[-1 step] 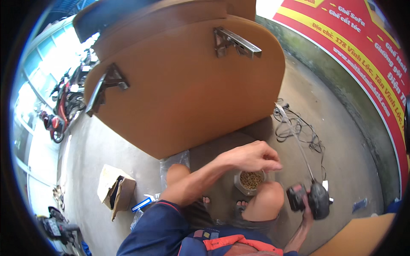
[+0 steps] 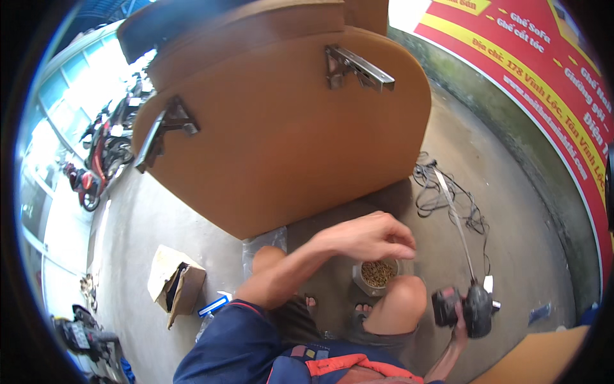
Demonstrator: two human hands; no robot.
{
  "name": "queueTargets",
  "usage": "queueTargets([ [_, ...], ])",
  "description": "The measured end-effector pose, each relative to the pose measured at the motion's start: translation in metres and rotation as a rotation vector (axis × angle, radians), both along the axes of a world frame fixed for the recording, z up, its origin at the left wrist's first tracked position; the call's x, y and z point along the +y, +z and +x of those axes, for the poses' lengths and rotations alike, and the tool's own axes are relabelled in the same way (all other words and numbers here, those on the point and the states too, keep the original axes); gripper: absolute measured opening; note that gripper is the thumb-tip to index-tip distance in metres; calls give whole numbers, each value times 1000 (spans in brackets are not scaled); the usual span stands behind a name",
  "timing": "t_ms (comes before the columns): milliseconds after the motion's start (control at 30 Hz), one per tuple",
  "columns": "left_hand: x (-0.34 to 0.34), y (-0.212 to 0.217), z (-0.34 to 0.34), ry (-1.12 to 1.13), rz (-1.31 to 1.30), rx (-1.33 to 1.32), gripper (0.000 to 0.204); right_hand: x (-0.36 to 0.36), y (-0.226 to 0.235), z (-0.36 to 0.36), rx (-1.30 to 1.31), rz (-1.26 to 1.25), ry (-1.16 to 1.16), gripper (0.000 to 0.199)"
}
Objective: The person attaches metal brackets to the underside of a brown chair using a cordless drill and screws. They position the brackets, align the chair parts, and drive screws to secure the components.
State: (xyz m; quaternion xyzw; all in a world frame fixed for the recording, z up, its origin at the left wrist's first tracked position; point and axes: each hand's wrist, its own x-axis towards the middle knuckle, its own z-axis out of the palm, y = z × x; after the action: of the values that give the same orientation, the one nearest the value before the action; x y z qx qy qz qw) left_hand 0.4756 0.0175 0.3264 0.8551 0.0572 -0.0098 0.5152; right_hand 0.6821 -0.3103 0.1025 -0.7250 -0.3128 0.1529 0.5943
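My left hand (image 2: 377, 235) reaches across my knees, its fingers curled together, above a pale bowl (image 2: 366, 288) of small brass-coloured screws (image 2: 377, 273). Whatever its fingertips may hold is too small to make out. At the lower right, my right hand (image 2: 460, 317) grips a black cordless drill (image 2: 476, 312). A long thin metal rod (image 2: 455, 214) runs from the drill toward the far side. Before me stands a large tan upholstered piece (image 2: 275, 141), its flat face bearing a left metal bracket (image 2: 165, 131) and a right metal bracket (image 2: 359, 67).
A torn cardboard box (image 2: 176, 281) lies at the left, near a blue-and-white packet (image 2: 213, 306). Tangled black cable (image 2: 448, 198) lies beyond the drill. Another tan panel (image 2: 537, 358) sits at the lower right. Motorbikes (image 2: 102, 160) stand far left; a red banner (image 2: 543, 70) hangs right.
The rod's far tip has swung slightly right, away from the tan piece. My left hand has shifted a little left. The whole view has moved slightly.
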Motion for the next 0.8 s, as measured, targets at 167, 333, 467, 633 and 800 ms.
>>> queueTargets([
  [167, 14, 115, -108, 177, 215, -185, 36, -11, -91, -2, 183, -157, -129, 39],
  [333, 16, 181, -185, 718, 595, -435, 26, -51, -208, -1, 344, -215, -260, 47],
  [467, -2, 192, -282, 1324, 1083, -533, 24, -97, -280, -24, 698, -10, -318, 54],
  [633, -32, 191, -407, 1605, 1356, -375, 25, -66, -188, -37, 72, -220, -351, 46],
  [800, -19, 169, -456, 1689, 1338, -261, 27, -69, -151, -52, 3, -293, -414, 45],
])
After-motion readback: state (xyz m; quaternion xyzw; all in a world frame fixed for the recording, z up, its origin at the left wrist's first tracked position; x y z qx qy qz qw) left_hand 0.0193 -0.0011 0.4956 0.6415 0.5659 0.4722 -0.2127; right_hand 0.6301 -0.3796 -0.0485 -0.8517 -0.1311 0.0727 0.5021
